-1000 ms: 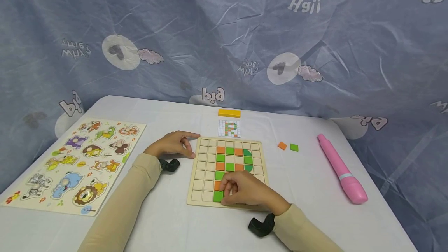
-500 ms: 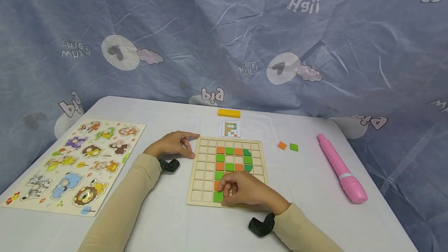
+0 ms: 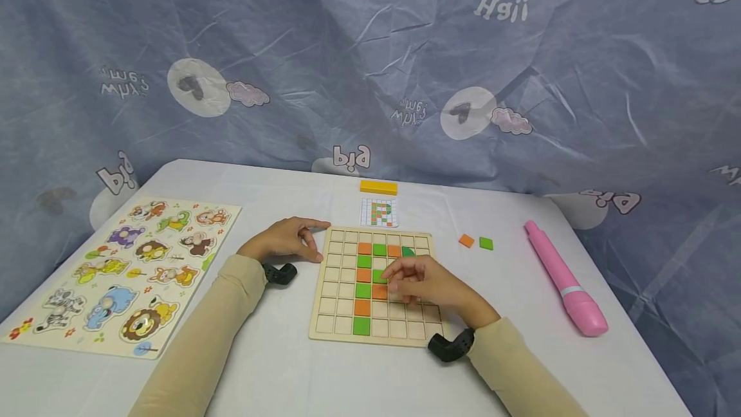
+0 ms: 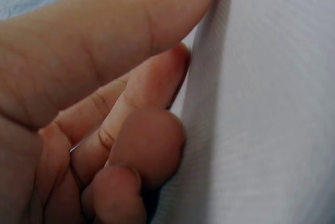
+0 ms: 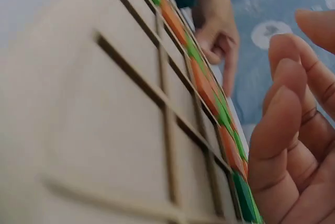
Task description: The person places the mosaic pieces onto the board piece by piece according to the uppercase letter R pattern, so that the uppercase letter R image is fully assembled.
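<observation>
A square wooden grid board (image 3: 336,291) lies on the table, with orange, green and dark green tiles in some of its cells. At its left edge rests my left hand (image 3: 287,239), index fingertip by the far corner and thumb lower along the edge. Over the board's right half is my right hand (image 3: 422,278), its bent fingers hiding several cells. In the right wrist view its fingers (image 5: 282,119) and thumb are apart, with no tile between them. Near the board's bottom edge, an orange tile (image 3: 362,307) and a green tile (image 3: 361,326) sit in one column.
Behind the board lie a small pattern card (image 3: 379,212) and a yellow block (image 3: 379,187). A loose orange tile (image 3: 466,240) and green tile (image 3: 486,243) are to its right. Further right is a pink microphone-shaped object (image 3: 564,278). An animal puzzle board (image 3: 118,252) lies at left.
My right hand has moved up and right, from the board's bottom row to above its middle rows. Lower cells it covered now show. My left hand has stayed at the board's edge.
</observation>
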`<state>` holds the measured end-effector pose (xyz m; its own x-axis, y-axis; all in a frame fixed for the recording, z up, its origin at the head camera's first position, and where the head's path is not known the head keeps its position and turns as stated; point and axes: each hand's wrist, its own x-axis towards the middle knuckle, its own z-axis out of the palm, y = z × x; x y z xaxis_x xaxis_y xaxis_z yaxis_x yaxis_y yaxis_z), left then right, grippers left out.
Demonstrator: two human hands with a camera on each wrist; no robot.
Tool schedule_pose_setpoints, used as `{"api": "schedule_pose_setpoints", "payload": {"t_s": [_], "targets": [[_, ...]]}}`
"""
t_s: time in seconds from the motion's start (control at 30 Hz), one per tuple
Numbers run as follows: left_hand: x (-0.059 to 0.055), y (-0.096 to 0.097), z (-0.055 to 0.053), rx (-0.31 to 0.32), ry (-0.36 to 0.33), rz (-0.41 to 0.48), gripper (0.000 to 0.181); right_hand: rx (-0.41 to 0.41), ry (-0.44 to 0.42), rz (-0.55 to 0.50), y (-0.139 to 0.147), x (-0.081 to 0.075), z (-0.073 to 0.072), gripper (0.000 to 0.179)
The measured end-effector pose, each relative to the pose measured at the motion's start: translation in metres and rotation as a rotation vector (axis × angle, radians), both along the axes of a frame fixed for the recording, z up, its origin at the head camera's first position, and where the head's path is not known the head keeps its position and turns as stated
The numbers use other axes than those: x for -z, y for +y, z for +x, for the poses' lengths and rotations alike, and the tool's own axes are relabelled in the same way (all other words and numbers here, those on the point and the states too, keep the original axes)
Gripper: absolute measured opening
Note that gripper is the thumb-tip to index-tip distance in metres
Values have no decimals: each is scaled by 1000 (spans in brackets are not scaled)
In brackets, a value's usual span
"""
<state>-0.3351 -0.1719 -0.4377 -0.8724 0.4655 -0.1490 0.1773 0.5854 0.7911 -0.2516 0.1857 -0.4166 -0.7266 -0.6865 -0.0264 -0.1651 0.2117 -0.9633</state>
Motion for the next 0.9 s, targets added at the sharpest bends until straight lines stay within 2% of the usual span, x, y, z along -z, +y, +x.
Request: {"api": "schedule_pose_setpoints", "payload": {"t_s": [0.13, 0.23, 0.47, 0.57, 0.67, 0.9], "targets": [[-1, 0, 0, 0, 3, -11, 90, 173, -30, -25, 22, -3, -11, 36], [-1, 1, 1, -2, 3, -18, 89, 296, -21, -57, 41, -4, -18, 40], [-1, 0, 1, -3, 1, -11, 89, 546, -3, -125, 84, 0, -30, 34], [-1, 0, 0, 0, -2, -5, 89, 615, -20, -160, 98, 4, -33, 24], [0, 0, 0, 4, -1, -4, 89, 665, -36, -194, 108, 6, -34, 23], [0, 0, 1, 9, 7, -12, 89, 725, -54, -230, 115, 12, -35, 18]]}}
